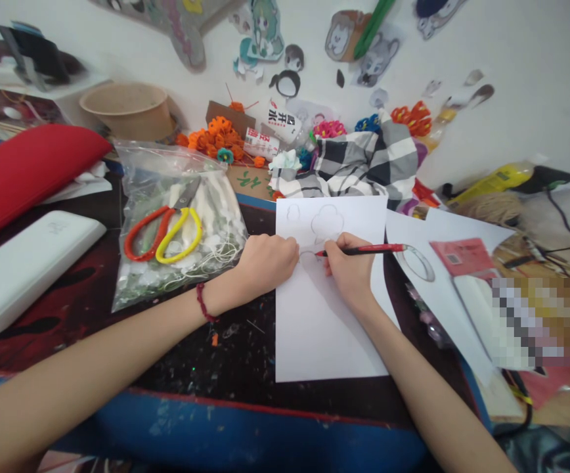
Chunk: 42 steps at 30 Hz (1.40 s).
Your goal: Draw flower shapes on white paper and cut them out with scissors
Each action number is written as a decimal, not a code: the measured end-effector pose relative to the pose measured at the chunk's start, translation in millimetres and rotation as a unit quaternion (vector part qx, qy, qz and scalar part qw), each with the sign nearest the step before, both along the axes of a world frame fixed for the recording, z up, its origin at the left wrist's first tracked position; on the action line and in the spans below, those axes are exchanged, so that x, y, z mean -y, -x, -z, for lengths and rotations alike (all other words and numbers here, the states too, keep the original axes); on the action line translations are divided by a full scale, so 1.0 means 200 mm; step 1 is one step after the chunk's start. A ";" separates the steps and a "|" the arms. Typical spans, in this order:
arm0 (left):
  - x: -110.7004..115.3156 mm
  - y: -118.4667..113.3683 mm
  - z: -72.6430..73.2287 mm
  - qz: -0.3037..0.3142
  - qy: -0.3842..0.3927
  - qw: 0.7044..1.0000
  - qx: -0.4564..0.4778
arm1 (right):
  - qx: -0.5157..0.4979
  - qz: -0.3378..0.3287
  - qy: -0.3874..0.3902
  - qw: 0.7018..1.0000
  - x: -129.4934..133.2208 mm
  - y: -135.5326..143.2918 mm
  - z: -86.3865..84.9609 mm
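Observation:
A sheet of white paper (331,335) lies on the dark table mat, with faint grey outlines on its upper half, one of them cloud-like. My right hand (349,269) grips a red-and-black pencil (376,249) whose tip end is low over the sheet beneath the cloud shape. Whether the tip touches the paper I cannot tell. Curled into a fist, my left hand (270,263) rests at the sheet's left edge, with a dark red bracelet (203,302) on its wrist. Nothing shows in that fist.
Left of the paper, scissors (169,230) with red and yellow handles lie on a clear plastic bag (142,289). A white power bank (33,263) is farther left. Behind the paper sits checked cloth (349,167). More paper (442,289) and a roll of tape (416,263) lie right.

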<state>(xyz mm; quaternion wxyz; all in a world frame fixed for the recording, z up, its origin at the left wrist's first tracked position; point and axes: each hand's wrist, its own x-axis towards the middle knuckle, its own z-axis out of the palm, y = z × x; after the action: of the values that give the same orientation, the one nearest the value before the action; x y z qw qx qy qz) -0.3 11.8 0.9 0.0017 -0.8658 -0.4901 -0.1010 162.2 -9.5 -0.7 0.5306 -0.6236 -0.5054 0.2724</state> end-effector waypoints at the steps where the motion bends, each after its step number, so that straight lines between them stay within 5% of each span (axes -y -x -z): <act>1: 0.00 0.00 0.00 0.000 0.000 1.000 0.000 | -0.002 -0.004 0.002 1.000 0.00 0.00 0.00; 21: 0.01 0.00 0.00 -0.011 0.001 1.000 -0.007 | -0.053 0.021 -0.021 0.998 0.00 -0.07 0.01; 29: 0.01 0.00 0.01 -0.009 -0.002 1.000 -0.012 | -0.063 -0.035 0.013 0.997 -0.01 -0.14 0.02; 42: 0.02 0.00 -0.01 0.013 -0.004 0.999 -0.029 | -0.043 -0.039 0.029 0.998 0.01 -0.12 0.01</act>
<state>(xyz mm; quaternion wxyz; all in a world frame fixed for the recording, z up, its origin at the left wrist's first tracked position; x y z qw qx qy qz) 0.2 8.6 3.3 0.0182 -0.8746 -0.4783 -0.0774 186.4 -10.7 -2.7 0.5225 -0.6066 -0.4973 0.3342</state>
